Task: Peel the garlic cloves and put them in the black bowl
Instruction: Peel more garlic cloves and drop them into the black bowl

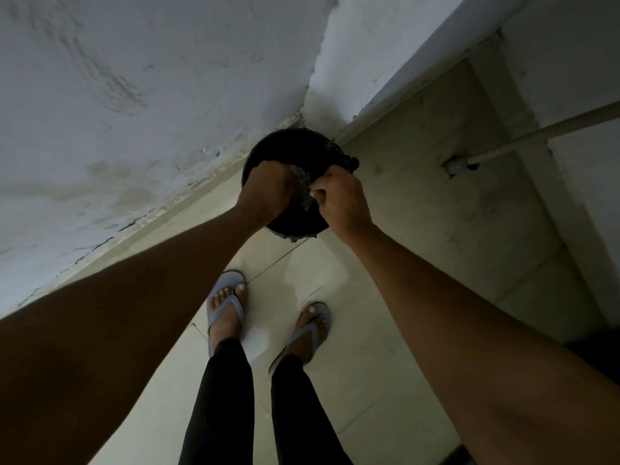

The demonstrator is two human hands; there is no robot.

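Over round black bowl (295,149), curled hands (268,193)

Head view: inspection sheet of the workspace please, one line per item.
Surface: pale tiled floor, dim light; no table in view.
Job's things: black bowl held over the floor near the wall corner; a small greyish thing between the hands, too dark to identify as garlic.
Clutter: nothing seen.
Hands: left hand and right hand both curled at the bowl; exact grip unclear.
Cables: corrugated hose running to a floor fitting.
Surroundings: stained, cracked wall; person's feet in grey flip-flops.
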